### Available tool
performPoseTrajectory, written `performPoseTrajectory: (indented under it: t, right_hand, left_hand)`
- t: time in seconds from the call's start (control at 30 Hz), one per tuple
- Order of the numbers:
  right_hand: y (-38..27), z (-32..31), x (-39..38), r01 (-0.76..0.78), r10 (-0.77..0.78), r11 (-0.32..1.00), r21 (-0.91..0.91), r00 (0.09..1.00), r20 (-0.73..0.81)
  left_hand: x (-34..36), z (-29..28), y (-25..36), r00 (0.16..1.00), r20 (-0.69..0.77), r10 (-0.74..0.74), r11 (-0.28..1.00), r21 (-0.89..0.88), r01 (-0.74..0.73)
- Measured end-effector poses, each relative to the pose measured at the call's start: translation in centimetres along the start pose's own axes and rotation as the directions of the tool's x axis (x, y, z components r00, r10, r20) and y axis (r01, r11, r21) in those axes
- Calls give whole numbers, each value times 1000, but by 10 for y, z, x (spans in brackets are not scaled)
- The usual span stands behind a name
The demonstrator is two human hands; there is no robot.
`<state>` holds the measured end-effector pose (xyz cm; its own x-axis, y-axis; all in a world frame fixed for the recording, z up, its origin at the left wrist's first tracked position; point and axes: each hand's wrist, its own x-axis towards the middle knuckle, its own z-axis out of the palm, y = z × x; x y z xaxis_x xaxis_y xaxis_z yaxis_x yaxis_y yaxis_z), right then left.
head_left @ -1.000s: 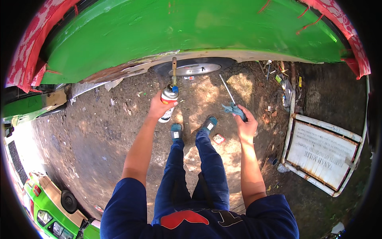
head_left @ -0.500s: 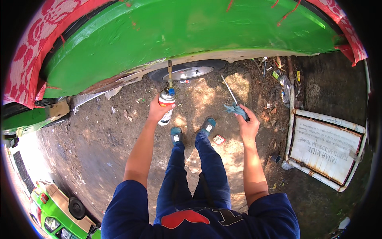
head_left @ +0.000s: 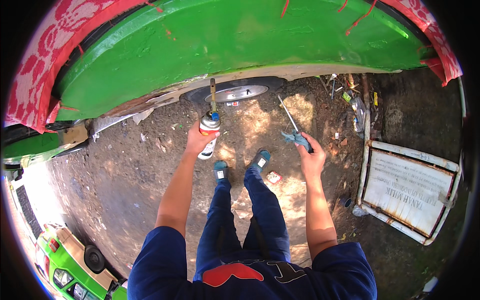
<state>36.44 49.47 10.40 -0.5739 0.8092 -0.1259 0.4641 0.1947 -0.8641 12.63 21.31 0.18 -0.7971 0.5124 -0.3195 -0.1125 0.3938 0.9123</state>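
Note:
My left hand is wrapped round a blowtorch, a white and red gas canister with a blue fitting at its top. Its brass nozzle points away from me, in front of the vehicle's wheel; no flame can be made out. In my right hand is a screwdriver, its long thin metal shaft slanting forward and left. A crumpled blue-grey rag is bunched round the shaft at my fingertips. Most of the dark handle is hidden by my palm.
Ahead stretches a green vehicle body panel above a wheel, with red patterned cloth along its edge. A rusty white-framed sign lies at right, near scattered litter. Another green vehicle stands at lower left.
The view has shifted very slightly. Both hands keep their grips, the blowtorch and the screwdriver staying almost where they were.

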Motion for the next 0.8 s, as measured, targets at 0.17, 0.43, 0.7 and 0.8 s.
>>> performPoseTrajectory:
  t: [0.17, 0.43, 0.7, 0.8]
  right_hand:
    - [3, -6, 4, 3, -3, 1000, -28, 1000, 13]
    - [3, -9, 8, -7, 9, 998, -61, 999, 31]
    - [-3, 2, 12, 6, -6, 1000, 5, 999, 45]
    - [-7, 3, 12, -15, 15, 1000, 9, 999, 48]
  left_hand:
    - [5, 11, -7, 1000, -9, 4, 1000, -30, -4]
    - [2, 22, -4, 1000, 15, -17, 999, -50, 18]
    - [1, 15, -8, 1000, -11, -14, 1000, -7, 14]
    - [2, 19, -4, 999, 5, -47, 999, -3, 47]
